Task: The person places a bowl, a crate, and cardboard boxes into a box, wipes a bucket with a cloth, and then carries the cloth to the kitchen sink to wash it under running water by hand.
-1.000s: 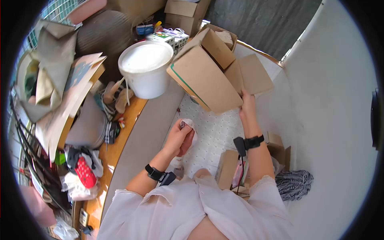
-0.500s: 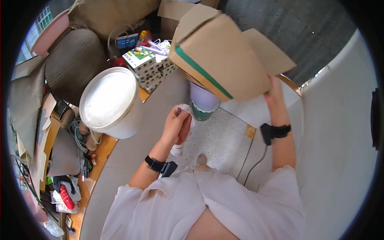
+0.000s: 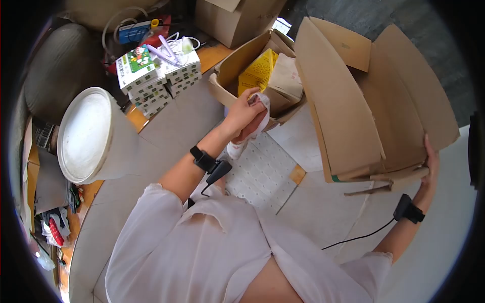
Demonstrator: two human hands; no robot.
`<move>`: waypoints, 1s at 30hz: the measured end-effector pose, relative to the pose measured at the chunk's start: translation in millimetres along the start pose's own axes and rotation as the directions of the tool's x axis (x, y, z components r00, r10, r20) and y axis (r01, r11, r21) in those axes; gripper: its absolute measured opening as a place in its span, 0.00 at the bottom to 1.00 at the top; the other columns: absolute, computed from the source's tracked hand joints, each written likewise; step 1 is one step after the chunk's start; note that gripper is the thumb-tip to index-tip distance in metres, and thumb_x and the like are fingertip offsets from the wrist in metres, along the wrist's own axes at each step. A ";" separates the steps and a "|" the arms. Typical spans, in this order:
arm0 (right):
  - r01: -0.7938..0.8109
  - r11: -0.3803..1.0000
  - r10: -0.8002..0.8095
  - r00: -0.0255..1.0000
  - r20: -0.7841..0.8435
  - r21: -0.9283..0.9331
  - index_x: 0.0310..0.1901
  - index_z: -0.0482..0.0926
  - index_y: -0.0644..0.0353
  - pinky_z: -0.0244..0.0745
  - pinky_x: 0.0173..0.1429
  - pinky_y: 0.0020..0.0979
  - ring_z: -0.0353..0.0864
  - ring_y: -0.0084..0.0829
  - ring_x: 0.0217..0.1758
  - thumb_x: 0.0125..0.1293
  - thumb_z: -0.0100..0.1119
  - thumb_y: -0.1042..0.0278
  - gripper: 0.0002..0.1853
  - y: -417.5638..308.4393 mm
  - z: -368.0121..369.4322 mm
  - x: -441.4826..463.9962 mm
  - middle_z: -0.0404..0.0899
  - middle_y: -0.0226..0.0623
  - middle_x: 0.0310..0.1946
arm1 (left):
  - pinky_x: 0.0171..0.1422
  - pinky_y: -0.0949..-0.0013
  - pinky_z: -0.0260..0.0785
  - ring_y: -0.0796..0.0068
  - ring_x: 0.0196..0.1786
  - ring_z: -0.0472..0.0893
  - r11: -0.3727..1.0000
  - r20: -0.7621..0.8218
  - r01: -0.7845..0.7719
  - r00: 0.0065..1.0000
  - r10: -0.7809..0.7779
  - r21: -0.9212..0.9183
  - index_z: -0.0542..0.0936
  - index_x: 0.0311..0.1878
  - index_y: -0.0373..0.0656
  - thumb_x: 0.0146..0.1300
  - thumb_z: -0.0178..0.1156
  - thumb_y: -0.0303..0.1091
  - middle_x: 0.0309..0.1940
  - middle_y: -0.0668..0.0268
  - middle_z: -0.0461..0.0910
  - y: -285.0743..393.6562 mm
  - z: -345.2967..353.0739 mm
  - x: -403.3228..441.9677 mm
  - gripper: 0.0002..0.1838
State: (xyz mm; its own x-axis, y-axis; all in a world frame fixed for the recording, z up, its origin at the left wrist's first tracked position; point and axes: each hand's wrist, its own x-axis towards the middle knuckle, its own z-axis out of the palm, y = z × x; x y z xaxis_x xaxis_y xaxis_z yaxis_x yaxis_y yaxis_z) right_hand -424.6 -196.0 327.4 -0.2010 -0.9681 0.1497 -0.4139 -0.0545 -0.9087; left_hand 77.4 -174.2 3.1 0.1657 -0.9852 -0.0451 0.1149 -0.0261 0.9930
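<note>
My right hand (image 3: 431,164) grips the lower right edge of a large cardboard box (image 3: 399,116). This box is tipped with its open side towards me, its flaps spread and its inside bare. Crumpled white cloth (image 3: 262,104) is bunched in my closed left hand (image 3: 245,116); whether the white piece with red marks below belongs to it I cannot tell. Just beyond that hand stands a second open carton (image 3: 221,90). Inside it are a yellow patterned package (image 3: 258,72) and a brown paper package (image 3: 286,78).
Stacked white tissue packs (image 3: 156,81) carry a pale purple tool with a cord (image 3: 164,53). A white lidded bucket (image 3: 86,136) stands at left, near a dark rounded seat (image 3: 58,73). Another cardboard box (image 3: 237,20) is at the back. A white wall (image 3: 449,217) borders the right.
The large box has swung right and turned its open side towards me, uncovering the carton with packages. My left hand has moved forward to that carton, still holding the cloth.
</note>
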 end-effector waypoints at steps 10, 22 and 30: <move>0.008 0.961 -0.017 0.999 -0.030 -0.276 0.73 0.66 0.70 0.58 0.77 0.33 0.66 0.34 0.74 0.70 0.68 0.50 0.41 -8.4 -27.3 69.9 0.69 0.42 0.72 | 0.63 0.60 0.76 0.52 0.56 0.85 0.869 -0.192 0.011 0.977 0.097 0.494 0.73 0.71 0.44 0.56 0.71 0.47 0.52 0.46 0.85 -28.7 46.1 105.7 0.39; 0.192 0.968 -0.153 0.962 0.228 -0.160 0.72 0.68 0.67 0.66 0.72 0.33 0.72 0.33 0.69 0.69 0.68 0.50 0.38 -34.3 7.2 178.7 0.73 0.40 0.69 | 0.33 0.76 0.73 0.80 0.27 0.81 0.896 -0.356 -0.109 0.933 -0.058 -0.431 0.83 0.37 0.42 0.66 0.63 0.22 0.28 0.68 0.84 -42.3 7.2 133.7 0.03; 0.343 0.915 -0.177 0.816 0.551 -0.213 0.71 0.69 0.67 0.63 0.72 0.30 0.72 0.29 0.68 0.69 0.69 0.51 0.37 -49.4 17.4 269.6 0.74 0.37 0.67 | 0.26 0.75 0.67 0.79 0.22 0.77 0.837 -0.601 -0.316 0.799 -0.020 -0.448 0.83 0.35 0.41 0.63 0.63 0.23 0.25 0.68 0.82 -28.6 14.3 117.7 0.02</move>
State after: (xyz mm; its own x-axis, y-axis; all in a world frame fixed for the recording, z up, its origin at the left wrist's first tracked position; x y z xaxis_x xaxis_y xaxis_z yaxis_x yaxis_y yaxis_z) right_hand -442.9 -458.5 405.9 0.3985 -0.9146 0.0686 -0.6366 -0.3296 -0.6972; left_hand 79.6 -291.8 -29.1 0.7189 -0.6844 -0.1216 0.4822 0.3650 0.7964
